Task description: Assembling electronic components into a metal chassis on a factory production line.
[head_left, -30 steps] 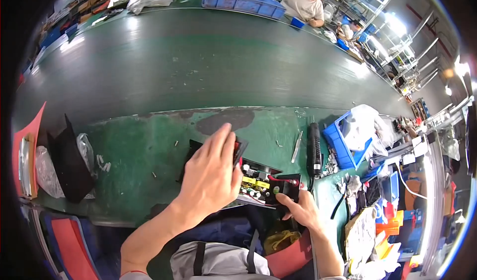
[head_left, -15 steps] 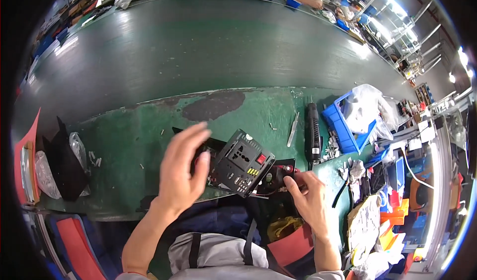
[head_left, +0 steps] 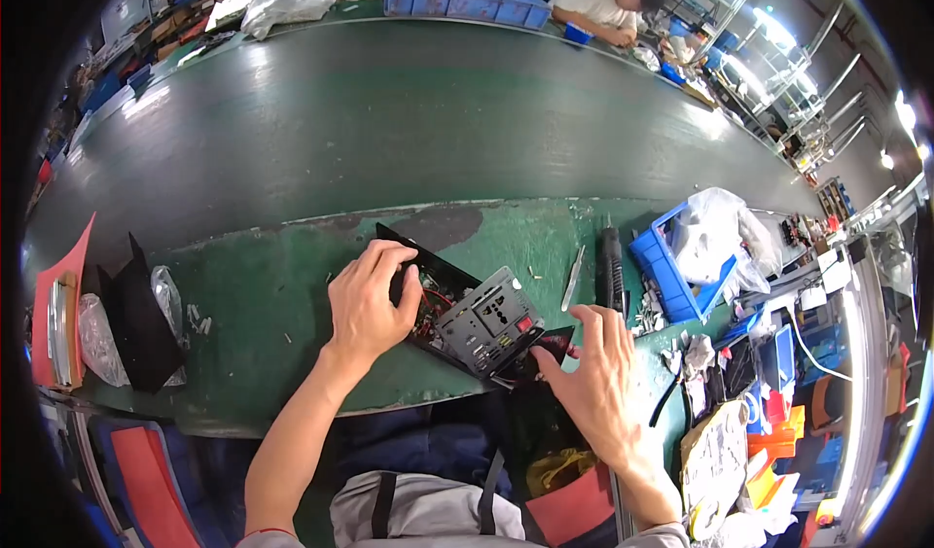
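A black metal casing (head_left: 443,274) with circuit parts and red wires lies slantwise near the table's front edge. At its right end sits a grey socket panel (head_left: 494,307) with a universal outlet, a red switch and a yellow-green connector. My left hand (head_left: 372,300) grips the casing's left end, thumb on the near side and fingers curled over the far wall. My right hand (head_left: 598,368) pinches a dark end plate (head_left: 556,342) beside the panel between thumb and fingers. Its fingertips on the far side are partly hidden.
Right of the casing lie tweezers (head_left: 573,278), a black electric screwdriver (head_left: 610,271) and a blue bin (head_left: 671,266) holding plastic bags. Black bent sheets (head_left: 136,319) stand at left. Beyond runs a wide dark conveyor belt (head_left: 418,110); a person (head_left: 598,8) sits across it.
My left hand has closed on the casing's left end from a raised, spread pose. The socket panel now lies lower against the casing, in line with it. The whole view has tilted up slightly.
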`<act>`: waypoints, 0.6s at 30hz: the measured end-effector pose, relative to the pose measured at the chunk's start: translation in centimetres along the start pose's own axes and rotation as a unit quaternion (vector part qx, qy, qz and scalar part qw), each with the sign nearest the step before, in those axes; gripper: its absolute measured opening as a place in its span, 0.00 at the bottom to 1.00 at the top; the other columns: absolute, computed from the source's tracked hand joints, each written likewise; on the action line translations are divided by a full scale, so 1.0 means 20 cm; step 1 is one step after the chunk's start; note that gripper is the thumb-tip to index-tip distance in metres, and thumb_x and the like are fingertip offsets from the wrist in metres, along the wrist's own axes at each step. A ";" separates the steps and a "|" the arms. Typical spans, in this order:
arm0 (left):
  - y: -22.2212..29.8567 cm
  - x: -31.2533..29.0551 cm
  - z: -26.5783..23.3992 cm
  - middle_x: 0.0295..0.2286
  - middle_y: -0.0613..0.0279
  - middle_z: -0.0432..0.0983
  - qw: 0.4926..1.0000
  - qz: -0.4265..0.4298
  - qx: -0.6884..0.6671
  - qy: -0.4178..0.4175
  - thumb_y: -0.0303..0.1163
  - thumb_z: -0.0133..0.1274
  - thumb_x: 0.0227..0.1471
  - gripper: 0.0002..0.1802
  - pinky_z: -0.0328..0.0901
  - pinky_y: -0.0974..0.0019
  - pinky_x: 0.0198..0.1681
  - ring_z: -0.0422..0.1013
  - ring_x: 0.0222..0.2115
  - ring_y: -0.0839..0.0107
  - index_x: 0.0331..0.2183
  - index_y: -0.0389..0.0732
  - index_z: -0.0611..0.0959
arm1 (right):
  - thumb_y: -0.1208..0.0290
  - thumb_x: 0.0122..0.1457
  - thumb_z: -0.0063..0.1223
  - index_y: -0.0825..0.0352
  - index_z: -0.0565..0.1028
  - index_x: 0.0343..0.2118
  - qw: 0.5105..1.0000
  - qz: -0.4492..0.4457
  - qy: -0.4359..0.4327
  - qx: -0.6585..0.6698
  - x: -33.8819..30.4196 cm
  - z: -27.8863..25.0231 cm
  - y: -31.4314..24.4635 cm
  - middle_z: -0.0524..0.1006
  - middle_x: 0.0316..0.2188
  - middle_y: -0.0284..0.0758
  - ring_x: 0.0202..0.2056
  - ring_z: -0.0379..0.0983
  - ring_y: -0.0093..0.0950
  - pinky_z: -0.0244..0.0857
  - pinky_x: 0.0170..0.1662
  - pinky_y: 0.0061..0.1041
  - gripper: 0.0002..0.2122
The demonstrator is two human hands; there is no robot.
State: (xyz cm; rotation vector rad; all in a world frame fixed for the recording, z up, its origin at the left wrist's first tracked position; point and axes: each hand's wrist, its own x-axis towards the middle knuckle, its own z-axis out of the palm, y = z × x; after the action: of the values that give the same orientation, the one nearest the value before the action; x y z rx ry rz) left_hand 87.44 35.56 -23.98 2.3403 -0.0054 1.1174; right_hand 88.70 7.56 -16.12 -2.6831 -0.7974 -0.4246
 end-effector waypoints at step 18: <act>-0.14 0.16 0.12 0.26 0.59 0.81 0.983 0.013 -0.151 -0.105 0.22 0.56 0.54 0.04 0.68 0.66 0.24 0.77 0.20 0.65 0.32 0.37 0.84 | 0.77 0.52 0.59 0.77 0.75 0.49 0.894 -0.251 -0.229 0.291 0.25 0.26 0.14 0.75 0.53 0.47 0.56 0.70 0.43 0.68 0.59 0.39 0.20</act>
State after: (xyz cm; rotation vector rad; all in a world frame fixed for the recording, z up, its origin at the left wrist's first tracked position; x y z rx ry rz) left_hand 91.86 37.49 -24.09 2.1747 -0.2646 0.8121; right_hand 95.28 9.52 -19.64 -1.9978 -1.4856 0.3284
